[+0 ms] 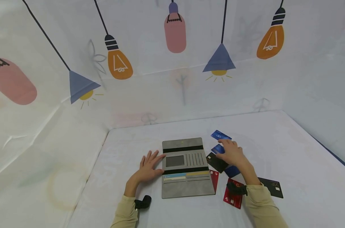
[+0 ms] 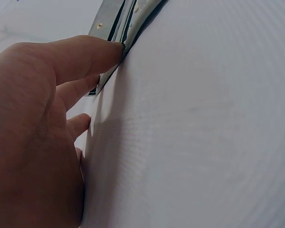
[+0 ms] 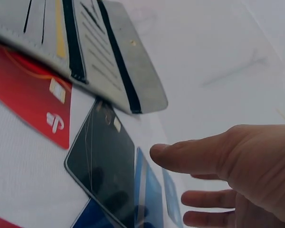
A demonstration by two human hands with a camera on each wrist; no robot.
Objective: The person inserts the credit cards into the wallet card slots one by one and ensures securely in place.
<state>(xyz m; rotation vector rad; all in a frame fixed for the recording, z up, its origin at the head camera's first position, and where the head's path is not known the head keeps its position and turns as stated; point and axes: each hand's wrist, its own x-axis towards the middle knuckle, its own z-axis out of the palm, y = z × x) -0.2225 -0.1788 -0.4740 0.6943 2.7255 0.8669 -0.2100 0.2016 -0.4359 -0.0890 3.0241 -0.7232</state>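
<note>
From the head view I see the grey wallet (image 1: 186, 167) lying open on the white counter (image 1: 289, 152), its long axis running away from me. My left hand (image 1: 148, 168) rests flat against the wallet's left edge, fingers straight and spread. My right hand (image 1: 231, 153) hovers over the loose cards just right of the wallet, above a blue card (image 1: 218, 148) and beside a black card (image 1: 216, 162); this hand is plainly the nearer to them. Another blue card (image 1: 220, 135) lies further off.

In the left wrist view, a fingertip (image 2: 111, 50) touches the wallet's edge (image 2: 133, 23), fingers extended.

In the right wrist view, the right hand's fingers (image 3: 190, 156) are apart and nearly straight, holding nothing; the black card (image 3: 104, 161) and a blue card (image 3: 149, 192) lie directly below them, a red card (image 3: 33, 99) toward the wallet (image 3: 99, 52).
</note>
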